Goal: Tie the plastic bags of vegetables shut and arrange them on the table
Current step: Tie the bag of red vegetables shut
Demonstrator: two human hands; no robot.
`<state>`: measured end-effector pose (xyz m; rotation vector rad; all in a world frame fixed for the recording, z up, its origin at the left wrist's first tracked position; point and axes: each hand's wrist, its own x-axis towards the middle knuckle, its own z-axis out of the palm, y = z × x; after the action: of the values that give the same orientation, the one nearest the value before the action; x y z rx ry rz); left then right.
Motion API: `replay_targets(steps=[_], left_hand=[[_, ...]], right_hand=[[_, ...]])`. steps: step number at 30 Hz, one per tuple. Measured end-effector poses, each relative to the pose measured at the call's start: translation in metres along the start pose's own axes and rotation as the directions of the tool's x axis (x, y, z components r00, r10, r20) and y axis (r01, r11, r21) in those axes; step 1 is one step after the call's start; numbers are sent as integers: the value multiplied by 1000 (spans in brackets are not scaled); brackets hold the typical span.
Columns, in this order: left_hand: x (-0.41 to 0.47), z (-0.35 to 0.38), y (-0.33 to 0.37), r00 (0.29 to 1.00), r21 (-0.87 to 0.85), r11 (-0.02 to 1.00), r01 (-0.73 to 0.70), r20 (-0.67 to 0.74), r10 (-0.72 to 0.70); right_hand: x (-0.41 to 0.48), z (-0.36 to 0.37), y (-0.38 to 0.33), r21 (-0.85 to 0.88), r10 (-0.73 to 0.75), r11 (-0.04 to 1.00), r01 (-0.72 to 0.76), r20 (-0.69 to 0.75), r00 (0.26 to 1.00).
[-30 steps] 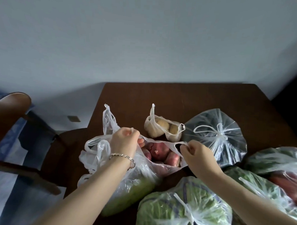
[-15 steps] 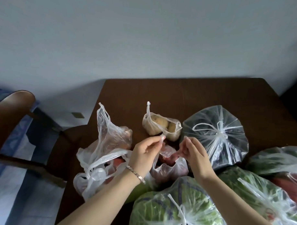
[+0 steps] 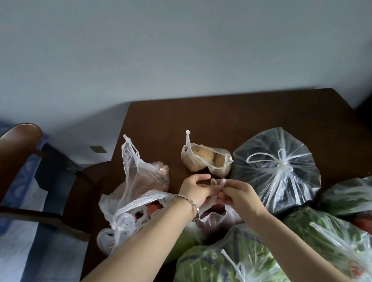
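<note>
My left hand (image 3: 197,188) and my right hand (image 3: 241,195) meet over a small clear bag of red vegetables (image 3: 217,221) at the middle of the brown table (image 3: 202,120). Each hand pinches one of that bag's handles (image 3: 218,184), and the two handles cross between my fingers. A small bag of potatoes (image 3: 205,160) lies just beyond my hands, its mouth loose. To the right sits a knotted bag of dark vegetables (image 3: 275,171). An untied bag (image 3: 141,181) with reddish contents slumps to the left.
A knotted cabbage bag (image 3: 229,262) lies at the near edge, and bags of leafy greens (image 3: 333,236) crowd the right side. A wooden chair (image 3: 18,156) stands left of the table. A pale wall rises behind the table's far edge.
My hands let go of the bag's wide-open mouth, gathered its two handles and brought them together above it. The view has tilted up slightly.
</note>
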<state>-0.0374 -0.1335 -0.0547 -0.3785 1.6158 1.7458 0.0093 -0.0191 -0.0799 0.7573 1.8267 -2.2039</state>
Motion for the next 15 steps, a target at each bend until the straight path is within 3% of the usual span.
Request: replay_targets(steps=[2, 4, 9, 12, 15], left_hand=[[-1, 2, 1, 999, -65, 998, 9, 46, -6], [0, 3, -2, 999, -16, 1000, -16, 44, 17], [7, -2, -14, 983, 246, 958, -150, -68, 171], [6, -6, -19, 922, 590, 747, -308, -10, 388], [-1, -6, -25, 878, 655, 612, -443, 180, 444]], right_hand=[[-1, -2, 1, 6, 14, 1000, -15, 75, 997], [-3, -2, 1, -39, 2, 999, 2, 96, 995], [-10, 0, 1, -19, -33, 999, 32, -57, 998], [-11, -1, 3, -74, -57, 996, 41, -231, 971], [-5, -7, 10, -218, -81, 976, 3, -353, 932]])
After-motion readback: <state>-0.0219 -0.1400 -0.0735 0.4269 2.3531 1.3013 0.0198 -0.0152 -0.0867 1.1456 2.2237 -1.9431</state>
